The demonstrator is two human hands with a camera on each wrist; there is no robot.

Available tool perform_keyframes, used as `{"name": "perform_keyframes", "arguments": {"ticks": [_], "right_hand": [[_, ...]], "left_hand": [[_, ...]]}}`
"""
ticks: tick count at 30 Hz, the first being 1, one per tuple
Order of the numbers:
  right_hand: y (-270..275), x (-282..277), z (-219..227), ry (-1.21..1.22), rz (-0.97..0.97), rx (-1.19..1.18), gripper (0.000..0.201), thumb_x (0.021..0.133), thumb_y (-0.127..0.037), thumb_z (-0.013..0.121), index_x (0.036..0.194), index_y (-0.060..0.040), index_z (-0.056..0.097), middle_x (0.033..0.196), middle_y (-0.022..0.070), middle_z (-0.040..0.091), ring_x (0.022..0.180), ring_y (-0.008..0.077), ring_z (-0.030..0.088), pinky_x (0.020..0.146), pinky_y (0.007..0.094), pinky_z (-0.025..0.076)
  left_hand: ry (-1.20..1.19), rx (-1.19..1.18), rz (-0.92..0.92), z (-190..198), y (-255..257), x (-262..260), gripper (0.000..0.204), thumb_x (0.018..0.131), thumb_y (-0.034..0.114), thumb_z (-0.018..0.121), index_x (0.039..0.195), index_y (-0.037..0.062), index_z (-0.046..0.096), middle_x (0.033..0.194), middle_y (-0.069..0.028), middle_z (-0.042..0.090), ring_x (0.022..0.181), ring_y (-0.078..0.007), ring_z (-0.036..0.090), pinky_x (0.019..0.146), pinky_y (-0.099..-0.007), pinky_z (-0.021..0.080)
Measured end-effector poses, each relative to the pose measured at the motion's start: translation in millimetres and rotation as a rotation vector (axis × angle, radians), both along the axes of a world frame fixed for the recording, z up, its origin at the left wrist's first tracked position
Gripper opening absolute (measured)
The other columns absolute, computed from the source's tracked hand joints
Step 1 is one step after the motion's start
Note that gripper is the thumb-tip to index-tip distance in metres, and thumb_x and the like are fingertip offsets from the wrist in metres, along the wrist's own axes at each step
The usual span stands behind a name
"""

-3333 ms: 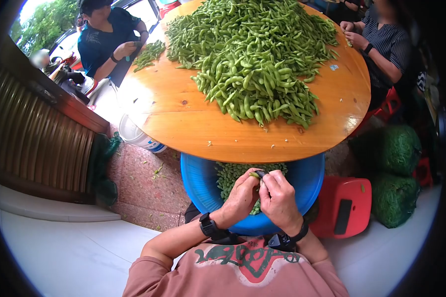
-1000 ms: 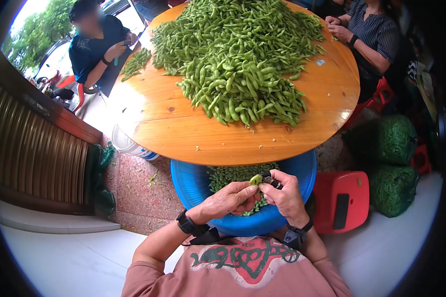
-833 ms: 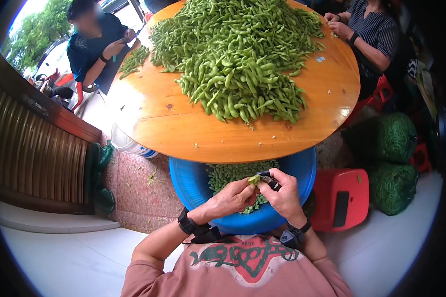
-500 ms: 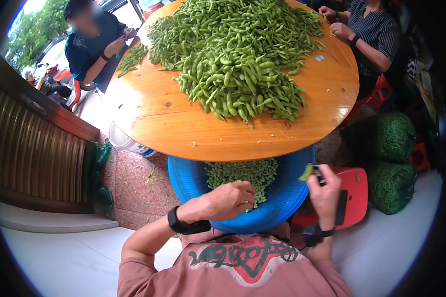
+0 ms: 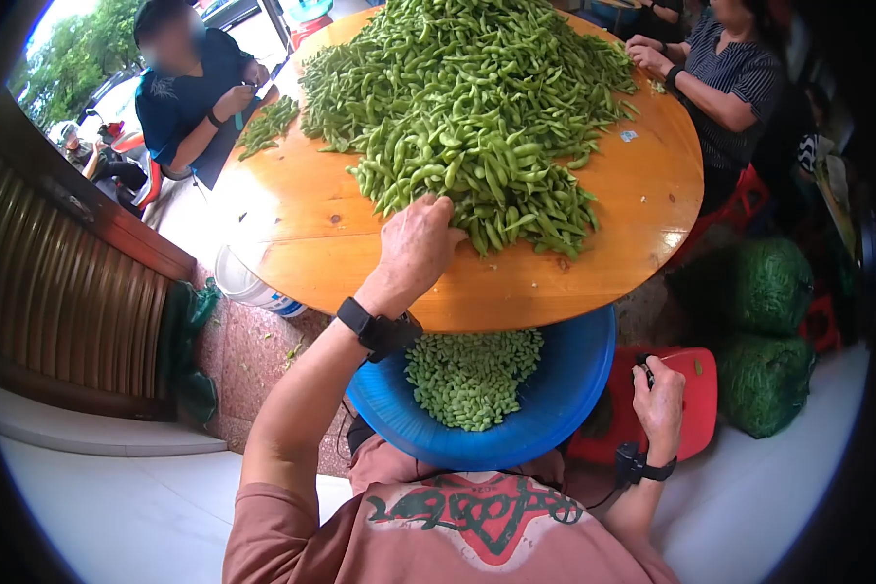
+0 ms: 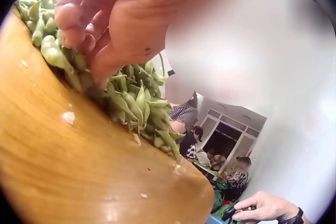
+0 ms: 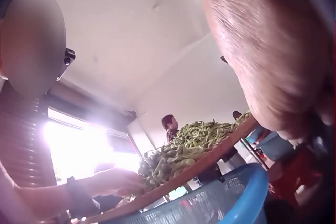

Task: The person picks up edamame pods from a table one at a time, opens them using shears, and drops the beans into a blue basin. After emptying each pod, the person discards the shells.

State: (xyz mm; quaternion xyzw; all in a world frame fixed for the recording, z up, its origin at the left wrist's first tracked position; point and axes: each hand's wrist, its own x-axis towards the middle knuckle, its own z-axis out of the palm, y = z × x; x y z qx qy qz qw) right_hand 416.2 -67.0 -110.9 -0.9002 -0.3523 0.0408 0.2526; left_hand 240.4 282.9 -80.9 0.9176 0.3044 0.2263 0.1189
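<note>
My left hand [image 5: 419, 248] reaches over the table to the near edge of a heap of green soybean pods [image 5: 477, 117]. In the left wrist view its bent fingers [image 6: 73, 22] and thumb are spread apart among the pods at the heap's edge. My right hand [image 5: 660, 399] is out to the right above a red plastic stool [image 5: 696, 389], gripping a small black tool [image 6: 229, 212]; its kind is unclear. Below the table edge, a blue basin [image 5: 579, 389] holds shelled green beans [image 5: 472, 380].
The round wooden table [image 5: 302, 234] overhangs the basin. Two people sit across it, at left and right, with their hands at its edge. Green mesh sacks [image 5: 769, 380] are stacked at the right, and a white bucket [image 5: 248, 282] stands at the left.
Both hands were together over the basin, working on a pod. They then parted: the left moved up to the heap, the right swung right. The green pod at the right hand no longer shows.
</note>
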Motion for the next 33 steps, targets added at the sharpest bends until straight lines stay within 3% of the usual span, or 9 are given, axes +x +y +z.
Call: {"name": "perform_keyframes", "arguments": {"ticks": [9, 12, 14, 15, 18, 20, 26, 31, 33], "right_hand": [[48.0, -32.5, 23.3, 0.25, 0.159, 0.276, 0.007, 0.088, -0.004, 0.061, 0.086, 0.0027, 0.061, 0.071, 0.0215, 0.059, 0.059, 0.0355, 0.057, 0.057, 0.0385, 0.046], [75.6, -46.7, 30.5, 0.368, 0.241, 0.334, 0.012, 0.089, -0.005, 0.06, 0.096, 0.0008, 0.066, 0.063, 0.014, 0.053, 0.052, 0.0192, 0.051, 0.052, 0.0326, 0.042], [93.1, -58.4, 29.7, 0.611, 0.281, 0.439, 0.022, 0.092, -0.007, 0.059, 0.11, -0.0005, 0.069, 0.06, 0.0015, 0.05, 0.054, 0.0054, 0.047, 0.049, 0.0259, 0.038], [99.6, -65.5, 33.5, 0.81, 0.271, 0.493, 0.024, 0.095, -0.01, 0.058, 0.115, 0.0006, 0.067, 0.062, -0.0034, 0.051, 0.056, 0.0034, 0.047, 0.049, 0.0227, 0.037], [113.8, -77.0, 32.5, 1.035, 0.264, 0.572, 0.026, 0.098, -0.013, 0.058, 0.117, 0.0032, 0.064, 0.064, -0.0049, 0.05, 0.056, 0.0023, 0.046, 0.049, 0.0205, 0.036], [116.9, -80.0, 29.5, 1.281, 0.347, 0.612, 0.027, 0.099, -0.015, 0.058, 0.115, 0.0057, 0.061, 0.065, -0.005, 0.049, 0.056, 0.0025, 0.044, 0.049, 0.0206, 0.035], [113.6, -81.5, 23.6, 1.395, 0.319, 0.646, 0.022, 0.1, -0.013, 0.057, 0.113, 0.0048, 0.061, 0.066, -0.0044, 0.048, 0.056, 0.0026, 0.042, 0.049, 0.0204, 0.034], [111.0, -80.4, 21.7, 1.438, 0.317, 0.659, 0.02, 0.1, -0.011, 0.057, 0.111, 0.004, 0.062, 0.067, -0.0049, 0.047, 0.056, 0.0025, 0.041, 0.049, 0.0204, 0.034], [110.6, -80.6, 20.2, 1.406, 0.338, 0.663, 0.018, 0.1, -0.01, 0.056, 0.11, 0.0031, 0.063, 0.068, -0.0052, 0.048, 0.056, 0.0024, 0.041, 0.048, 0.0204, 0.033]], "left_hand": [[-0.036, 0.07, 0.059, -8.9, -12.4, -26.4, 0.019, 0.081, 0.009, 0.068, 0.098, 0.0019, 0.063, 0.097, -0.0155, 0.058, 0.093, -0.0362, 0.061, 0.081, -0.0445, 0.05], [-0.288, 0.171, 0.013, -8.4, -23.9, -29.3, 0.018, 0.089, 0.011, 0.065, 0.105, 0.0029, 0.063, 0.09, -0.0096, 0.062, 0.084, -0.0274, 0.063, 0.074, -0.0382, 0.051], [-0.419, -0.761, -0.104, 3.2, -47.1, -37.3, 0.017, 0.097, 0.015, 0.062, 0.108, 0.0026, 0.063, 0.082, -0.0032, 0.063, 0.072, -0.0153, 0.062, 0.063, -0.0292, 0.049], [-0.41, -0.773, -0.111, 9.2, -60.2, -40.8, 0.017, 0.097, 0.015, 0.062, 0.108, 0.0026, 0.063, 0.082, -0.0032, 0.063, 0.072, -0.0153, 0.062, 0.063, -0.0292, 0.049], [-0.512, -1.406, -0.205, 14.6, -91.0, -48.9, 0.017, 0.1, 0.018, 0.06, 0.103, 0.0011, 0.064, 0.074, -0.0019, 0.062, 0.061, -0.0084, 0.057, 0.052, -0.0222, 0.044], [-0.545, -1.457, -0.227, 5.8, -101.5, -49.9, 0.017, 0.101, 0.018, 0.06, 0.102, 0.0012, 0.064, 0.074, -0.0017, 0.062, 0.061, -0.008, 0.057, 0.053, -0.0222, 0.044], [-0.563, -1.4, -0.196, -10.1, -114.3, -46.0, 0.013, 0.098, 0.014, 0.063, 0.098, 0.0011, 0.063, 0.074, -0.0004, 0.063, 0.061, -0.0064, 0.056, 0.053, -0.0213, 0.044], [-0.451, -0.883, -0.208, -19.9, -121.7, -48.4, 0.01, 0.095, 0.009, 0.067, 0.096, 0.0003, 0.061, 0.074, 0.0002, 0.061, 0.062, -0.0049, 0.054, 0.056, -0.0201, 0.044], [-0.505, -1.084, -0.222, -19.2, -122.6, -50.2, 0.009, 0.096, 0.01, 0.066, 0.096, 0.0019, 0.061, 0.073, -0.0007, 0.062, 0.062, -0.0059, 0.055, 0.055, -0.0207, 0.044]]}}
